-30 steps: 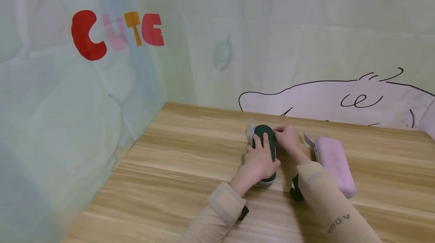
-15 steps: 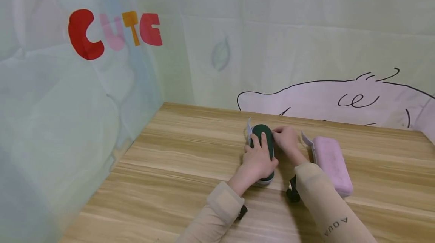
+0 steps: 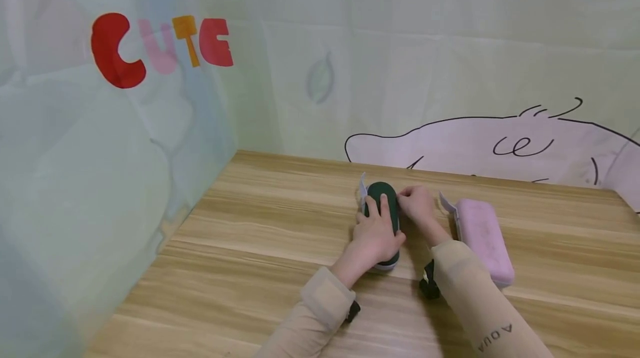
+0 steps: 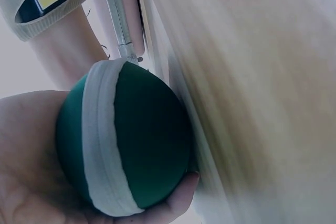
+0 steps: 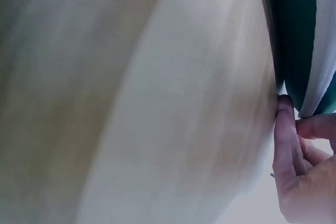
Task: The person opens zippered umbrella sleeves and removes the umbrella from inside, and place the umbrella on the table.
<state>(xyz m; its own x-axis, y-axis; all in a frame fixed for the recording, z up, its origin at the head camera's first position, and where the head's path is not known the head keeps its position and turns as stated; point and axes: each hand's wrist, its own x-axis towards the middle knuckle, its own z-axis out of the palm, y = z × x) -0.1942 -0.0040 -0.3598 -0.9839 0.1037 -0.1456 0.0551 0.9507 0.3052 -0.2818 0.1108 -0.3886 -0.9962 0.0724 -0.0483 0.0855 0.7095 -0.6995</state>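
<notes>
A dark green zip case (image 3: 381, 188) with rounded ends lies on the wooden table, a pale strap (image 3: 363, 184) sticking up at its far left. My left hand (image 3: 372, 238) grips it from above, fingers spread over the top and thumb along the right side. In the left wrist view, the case's near end shows a wide whitish zipper band (image 4: 101, 137), with fingers curled round underneath. At the case's far right edge, my right hand (image 3: 419, 203) pinches with thumb and forefinger. The right wrist view shows these fingertips at the zipper (image 5: 318, 51); the pull itself is hidden.
A pink case (image 3: 481, 235) with its own pale strap lies to the right, beside the right forearm. Printed cloth walls (image 3: 280, 91) rise behind the wooden table (image 3: 240, 224) and along its left edge.
The whole head view has shifted slightly, so everything sits a little further left. Both hands keep their places on the green case, with no clear movement of the zipper.
</notes>
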